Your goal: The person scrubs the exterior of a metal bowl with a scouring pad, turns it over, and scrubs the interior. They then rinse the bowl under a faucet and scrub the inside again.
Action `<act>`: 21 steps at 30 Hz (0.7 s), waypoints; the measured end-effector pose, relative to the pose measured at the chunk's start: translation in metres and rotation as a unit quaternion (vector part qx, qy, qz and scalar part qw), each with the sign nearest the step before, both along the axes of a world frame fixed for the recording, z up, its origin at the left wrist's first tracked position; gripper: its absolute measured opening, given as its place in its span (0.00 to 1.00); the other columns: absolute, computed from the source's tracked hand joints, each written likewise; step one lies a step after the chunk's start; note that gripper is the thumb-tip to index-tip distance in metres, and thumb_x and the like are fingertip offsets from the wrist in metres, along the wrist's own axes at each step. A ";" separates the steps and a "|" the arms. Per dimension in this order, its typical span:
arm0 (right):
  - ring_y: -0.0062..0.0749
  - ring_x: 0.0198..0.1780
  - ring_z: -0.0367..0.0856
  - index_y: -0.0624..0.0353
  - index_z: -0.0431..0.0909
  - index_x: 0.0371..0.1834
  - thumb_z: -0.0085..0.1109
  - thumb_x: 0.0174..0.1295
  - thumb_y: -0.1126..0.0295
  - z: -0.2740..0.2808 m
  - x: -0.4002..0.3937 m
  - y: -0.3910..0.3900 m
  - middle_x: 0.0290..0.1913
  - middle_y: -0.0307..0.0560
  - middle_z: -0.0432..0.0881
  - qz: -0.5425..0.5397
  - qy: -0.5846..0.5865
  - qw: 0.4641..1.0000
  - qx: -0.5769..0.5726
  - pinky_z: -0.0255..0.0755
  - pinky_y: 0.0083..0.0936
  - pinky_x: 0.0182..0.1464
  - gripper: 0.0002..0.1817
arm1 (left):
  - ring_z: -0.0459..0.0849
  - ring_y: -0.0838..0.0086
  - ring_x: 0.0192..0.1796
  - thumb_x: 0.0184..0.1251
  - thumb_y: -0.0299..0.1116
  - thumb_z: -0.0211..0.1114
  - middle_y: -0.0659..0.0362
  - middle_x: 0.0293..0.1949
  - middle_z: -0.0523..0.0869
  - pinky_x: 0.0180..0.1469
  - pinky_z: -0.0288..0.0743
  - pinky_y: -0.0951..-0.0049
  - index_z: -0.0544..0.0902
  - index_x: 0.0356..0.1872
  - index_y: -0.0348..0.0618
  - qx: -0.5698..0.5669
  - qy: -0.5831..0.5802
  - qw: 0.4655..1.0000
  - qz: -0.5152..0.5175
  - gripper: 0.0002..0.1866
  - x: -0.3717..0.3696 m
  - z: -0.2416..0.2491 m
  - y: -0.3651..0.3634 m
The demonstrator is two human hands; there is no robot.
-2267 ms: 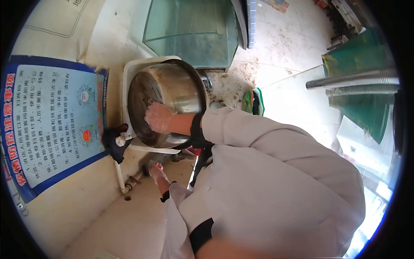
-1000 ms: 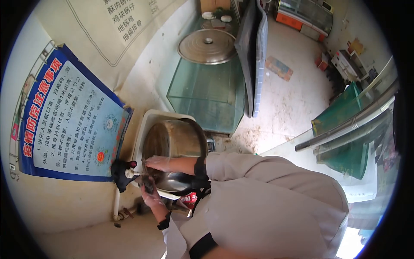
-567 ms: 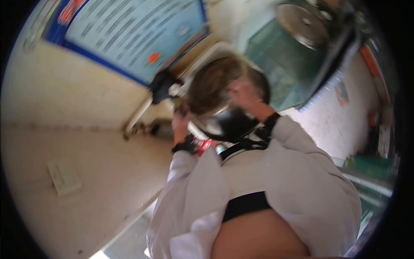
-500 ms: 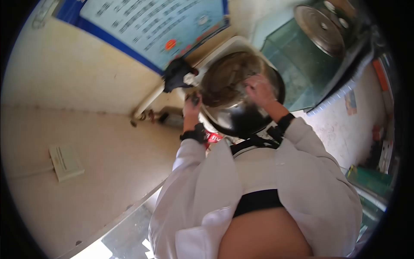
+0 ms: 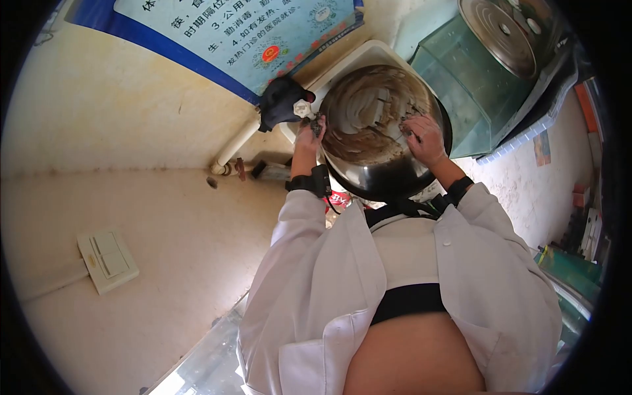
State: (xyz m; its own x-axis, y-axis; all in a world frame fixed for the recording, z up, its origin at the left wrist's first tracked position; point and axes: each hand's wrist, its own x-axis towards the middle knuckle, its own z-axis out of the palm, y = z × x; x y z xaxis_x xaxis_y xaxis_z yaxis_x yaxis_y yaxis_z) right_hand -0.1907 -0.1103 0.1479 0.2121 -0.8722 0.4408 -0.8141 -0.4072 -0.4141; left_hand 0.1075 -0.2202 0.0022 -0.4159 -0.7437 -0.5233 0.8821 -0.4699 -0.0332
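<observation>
A wide, round metal basin (image 5: 368, 179) sits tilted in a pale sink, its inside smeared with brown, muddy-looking residue and streaks. My right hand (image 5: 426, 140) is inside its right part, fingers curled down against the smeared surface; whatever they hold is hidden. At the left rim is my left hand (image 5: 307, 139), closed around a small dark grey clump (image 5: 316, 125) whose kind I cannot make out. Just above that hand hangs a black plastic-like wrap (image 5: 282, 100) with a white knotted piece (image 5: 303, 108) on it.
The pale sink (image 5: 376, 47) surrounds the basin's far side. To the right stand a glass tank (image 5: 454, 99) and a round metal lid (image 5: 501, 33). A pipe (image 5: 237, 146) runs along the left wall, below a blue-edged poster (image 5: 243, 39). A wall switch (image 5: 108, 260) is at far left.
My right hand has shifted rightward inside the basin, toward its right side. The left hand stays by the left rim with the clump. The whole view has shifted slightly.
</observation>
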 end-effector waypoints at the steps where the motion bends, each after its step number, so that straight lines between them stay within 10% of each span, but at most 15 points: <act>1: 0.39 0.43 0.74 0.60 0.76 0.30 0.51 0.39 0.73 -0.001 -0.002 0.005 0.35 0.48 0.78 -0.001 -0.004 1.000 -0.007 0.62 0.34 0.53 0.11 | 0.74 0.60 0.38 0.62 0.31 0.43 0.46 0.39 0.73 0.32 0.75 0.72 0.68 0.40 0.40 -0.028 -0.014 0.999 -0.006 0.09 0.001 -0.004 0.000; 15: 0.39 0.44 0.73 0.59 0.76 0.32 0.51 0.40 0.72 -0.010 -0.005 0.005 0.37 0.48 0.77 -0.016 -0.003 1.000 -0.009 0.60 0.36 0.54 0.12 | 0.65 0.80 0.16 0.63 0.42 0.44 0.62 0.19 0.70 0.13 0.57 0.83 0.68 0.24 0.43 -0.005 -0.163 0.979 -0.122 0.14 0.003 -0.001 -0.011; 21: 0.39 0.44 0.73 0.59 0.76 0.32 0.51 0.41 0.72 -0.009 -0.007 0.003 0.37 0.48 0.77 -0.005 0.002 1.000 0.004 0.60 0.37 0.55 0.12 | 0.78 0.64 0.29 0.62 0.44 0.46 0.53 0.29 0.78 0.28 0.77 0.74 0.72 0.34 0.37 0.031 -0.133 0.985 -0.104 0.17 0.010 0.015 0.004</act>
